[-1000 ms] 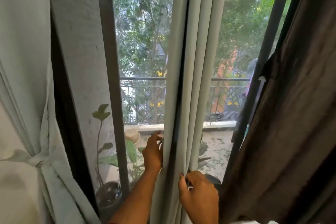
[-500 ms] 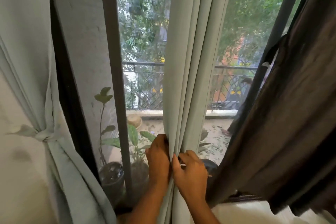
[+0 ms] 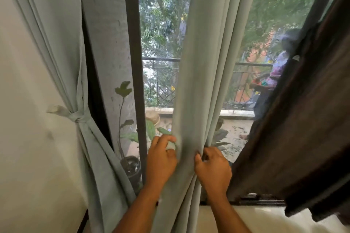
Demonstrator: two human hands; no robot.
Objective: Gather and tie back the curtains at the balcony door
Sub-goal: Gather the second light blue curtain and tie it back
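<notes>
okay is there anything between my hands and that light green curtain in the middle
Nothing visible. The left hand and right hand both already grip the pale green fabric middle curtain from either side, fingers curled into its folds. The dark brown curtain hangs apart to the right.

A pale green curtain (image 3: 197, 73) hangs bunched in vertical folds at mid-door; another (image 3: 62, 47) hangs tied back left.

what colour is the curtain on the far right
Dark brown cloth curtain, plain with no pattern; the head view shows it.

A dark pot (image 3: 132, 166) and scattered leaf litter (image 3: 233, 134) sit on the balcony floor (image 3: 238, 126).
</notes>
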